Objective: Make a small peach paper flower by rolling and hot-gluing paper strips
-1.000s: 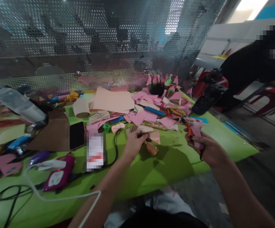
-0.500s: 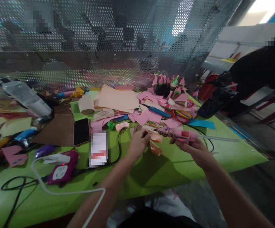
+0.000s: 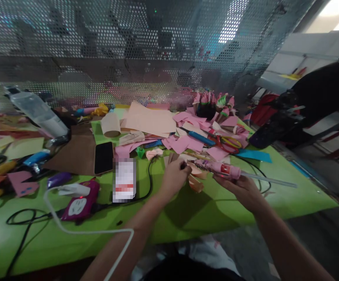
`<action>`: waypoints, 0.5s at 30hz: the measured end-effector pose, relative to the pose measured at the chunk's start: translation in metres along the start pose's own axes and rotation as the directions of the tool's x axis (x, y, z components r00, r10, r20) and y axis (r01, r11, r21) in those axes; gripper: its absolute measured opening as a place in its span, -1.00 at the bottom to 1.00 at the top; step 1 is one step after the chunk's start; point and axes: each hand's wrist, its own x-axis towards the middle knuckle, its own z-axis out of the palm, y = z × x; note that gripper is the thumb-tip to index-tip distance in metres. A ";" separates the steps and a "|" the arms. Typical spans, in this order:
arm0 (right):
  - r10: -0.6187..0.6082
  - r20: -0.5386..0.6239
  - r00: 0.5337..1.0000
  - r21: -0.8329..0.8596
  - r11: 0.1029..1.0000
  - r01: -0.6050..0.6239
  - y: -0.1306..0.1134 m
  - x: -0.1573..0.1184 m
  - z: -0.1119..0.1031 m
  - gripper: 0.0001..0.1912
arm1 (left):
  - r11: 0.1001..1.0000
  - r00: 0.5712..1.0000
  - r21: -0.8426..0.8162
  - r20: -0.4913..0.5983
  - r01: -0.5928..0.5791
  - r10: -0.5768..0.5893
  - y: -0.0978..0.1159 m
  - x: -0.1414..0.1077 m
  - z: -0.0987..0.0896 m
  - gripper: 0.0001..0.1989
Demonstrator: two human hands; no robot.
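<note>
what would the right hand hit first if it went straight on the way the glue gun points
Probably the left hand, directly ahead of the pink glue gun in the right hand, though depth between them is unclear.

The glue gun (image 3: 226,170) is smooth pink plastic, its front end rough and mottled; the stick (image 3: 277,180) at its back is smooth and translucent. Beside it, the curled paper (image 3: 196,185) is matt and creased. Flat matt paper also makes up the peach sheet (image 3: 152,120) and the pink scraps (image 3: 181,144). The bench (image 3: 295,195) has a smooth, slightly shiny green surface. Behind stands perforated grey metal, the screen (image 3: 146,68). The bottle (image 3: 42,111) is clear plastic, the phone (image 3: 104,158) dark and glassy, the adapter (image 3: 91,195) glossy purple plastic.
</note>
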 end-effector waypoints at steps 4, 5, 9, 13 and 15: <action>-0.019 0.015 1.000 -0.022 1.000 0.019 -0.002 0.001 0.001 -0.57 | 0.999 1.000 0.037 -0.008 0.008 -0.007 0.003 0.000 -0.001 -0.76; -0.022 0.012 1.000 -0.036 0.999 0.022 -0.002 0.002 0.000 -0.57 | 0.999 1.000 0.044 -0.010 0.010 -0.010 0.003 0.000 -0.001 -0.76; -0.031 -0.005 1.000 -0.080 0.996 0.031 0.000 0.000 -0.002 -0.59 | 0.999 1.000 0.049 -0.018 0.015 -0.014 0.005 0.000 -0.002 -0.76; -0.012 0.012 1.000 -0.095 0.995 0.013 0.004 -0.001 -0.003 -0.64 | 0.999 1.000 0.032 -0.015 -0.007 0.007 0.004 0.000 -0.002 -0.76; -0.005 0.013 1.000 -0.098 0.995 0.007 0.004 -0.002 -0.003 -0.65 | 1.000 1.000 0.023 -0.009 -0.006 0.006 0.004 0.000 -0.001 -0.77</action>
